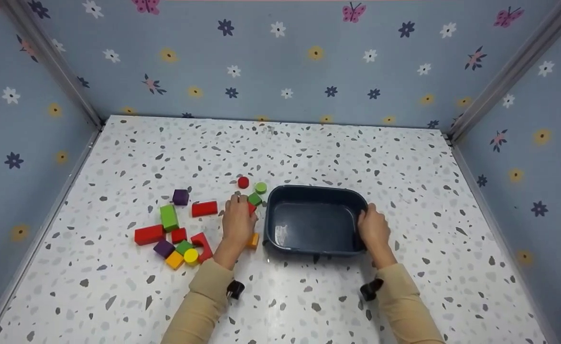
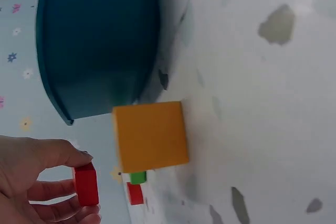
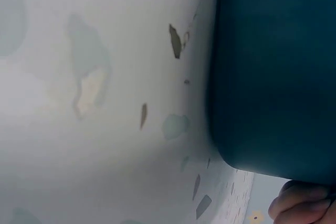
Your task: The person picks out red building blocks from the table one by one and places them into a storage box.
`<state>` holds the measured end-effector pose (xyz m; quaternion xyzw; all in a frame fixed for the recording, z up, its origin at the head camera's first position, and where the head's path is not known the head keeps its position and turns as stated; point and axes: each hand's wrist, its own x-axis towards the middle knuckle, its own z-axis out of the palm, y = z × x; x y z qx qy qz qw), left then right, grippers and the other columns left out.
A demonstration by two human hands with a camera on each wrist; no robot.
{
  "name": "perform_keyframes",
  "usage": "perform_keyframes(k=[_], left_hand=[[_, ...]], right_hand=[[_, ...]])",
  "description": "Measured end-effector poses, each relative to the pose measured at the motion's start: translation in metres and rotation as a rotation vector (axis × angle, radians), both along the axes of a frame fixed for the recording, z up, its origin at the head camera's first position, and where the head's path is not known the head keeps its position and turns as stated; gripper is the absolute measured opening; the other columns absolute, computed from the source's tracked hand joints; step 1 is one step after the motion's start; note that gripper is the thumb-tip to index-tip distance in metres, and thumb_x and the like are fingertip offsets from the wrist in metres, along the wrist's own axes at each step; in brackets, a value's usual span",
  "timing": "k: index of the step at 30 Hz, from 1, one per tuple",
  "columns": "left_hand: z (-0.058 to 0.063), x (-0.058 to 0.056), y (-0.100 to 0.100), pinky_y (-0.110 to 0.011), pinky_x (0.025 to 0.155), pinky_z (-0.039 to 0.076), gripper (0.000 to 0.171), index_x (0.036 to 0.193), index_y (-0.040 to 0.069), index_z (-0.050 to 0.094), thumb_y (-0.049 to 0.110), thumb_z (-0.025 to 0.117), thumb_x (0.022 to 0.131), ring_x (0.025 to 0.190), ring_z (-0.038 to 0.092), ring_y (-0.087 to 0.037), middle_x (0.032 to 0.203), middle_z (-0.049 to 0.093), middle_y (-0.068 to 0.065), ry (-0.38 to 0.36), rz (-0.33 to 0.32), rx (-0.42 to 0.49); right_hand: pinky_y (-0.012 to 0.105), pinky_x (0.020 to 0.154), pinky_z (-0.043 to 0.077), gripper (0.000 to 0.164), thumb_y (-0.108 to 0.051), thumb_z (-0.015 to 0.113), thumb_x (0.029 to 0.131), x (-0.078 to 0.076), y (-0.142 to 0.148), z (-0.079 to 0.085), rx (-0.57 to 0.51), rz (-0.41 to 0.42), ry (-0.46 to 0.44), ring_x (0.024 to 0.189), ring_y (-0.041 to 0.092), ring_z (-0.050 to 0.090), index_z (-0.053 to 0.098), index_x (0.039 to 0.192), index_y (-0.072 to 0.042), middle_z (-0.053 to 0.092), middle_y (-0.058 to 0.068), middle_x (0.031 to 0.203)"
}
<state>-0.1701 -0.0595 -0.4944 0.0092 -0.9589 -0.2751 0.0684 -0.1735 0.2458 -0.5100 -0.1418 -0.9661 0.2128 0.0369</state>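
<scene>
My left hand (image 1: 237, 222) pinches a small red block (image 2: 86, 184) between thumb and fingers, just left of the dark blue plastic tub (image 1: 316, 222). An orange block (image 2: 151, 137) stands on the table between this hand and the tub's near left corner. Beyond the fingertips lie a green cube (image 1: 255, 198), a light green cylinder (image 1: 260, 188) and a round red block (image 1: 243, 182). My right hand (image 1: 375, 229) grips the tub's right rim, its fingers (image 3: 299, 203) at the edge. Nothing lies inside the tub.
Left of my left hand several loose blocks are spread out, among them a long red block (image 1: 149, 234), a light green block (image 1: 169, 218), a red arch (image 1: 202, 246) and a purple cube (image 1: 180, 197). Flower-patterned walls (image 1: 280, 71) enclose the speckled table (image 1: 318, 310).
</scene>
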Motion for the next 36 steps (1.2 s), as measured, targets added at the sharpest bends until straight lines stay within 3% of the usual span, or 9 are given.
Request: perform_keyframes(k=[11,18,25,36], left_hand=[[0.016,0.017,0.017,-0.043,0.078,0.044,0.037,0.106,-0.006,0.056,0.002,0.069,0.072,0.09,0.05,-0.035,0.098,0.052,-0.02,0.186,-0.014,0.105],[0.021,0.024,0.032,-0.04,0.081,0.044,0.037,0.104,-0.006,0.058,0.0,0.07,0.07,0.093,0.051,-0.033,0.099,0.053,-0.019,0.277,-0.077,0.178],[0.021,0.028,0.045,-0.039,0.076,0.045,0.037,0.104,-0.005,0.058,-0.002,0.071,0.069,0.09,0.051,-0.031,0.094,0.053,-0.016,0.27,-0.117,0.191],[0.008,0.034,0.064,-0.035,0.077,0.047,0.04,0.107,-0.003,0.057,0.001,0.072,0.07,0.089,0.051,-0.028,0.096,0.052,-0.014,0.201,-0.199,0.145]], right_hand=[[0.053,0.062,0.046,0.021,-0.017,0.043,0.093,-0.002,-0.001,0.001,-0.005,-0.003,-0.019,0.078,0.042,0.059,0.049,0.1,0.002,0.059,0.029,0.089],[0.054,0.061,0.046,0.021,-0.017,0.044,0.092,-0.002,-0.001,0.001,0.0,-0.005,-0.002,0.077,0.044,0.059,0.049,0.099,0.002,0.059,0.03,0.088],[0.055,0.06,0.045,0.022,-0.017,0.044,0.092,-0.003,-0.001,0.002,0.005,0.002,0.017,0.077,0.046,0.058,0.048,0.099,0.003,0.058,0.031,0.088],[0.054,0.059,0.045,0.02,-0.017,0.045,0.091,-0.001,0.001,-0.002,-0.004,-0.004,0.012,0.076,0.044,0.058,0.048,0.097,0.002,0.059,0.03,0.088]])
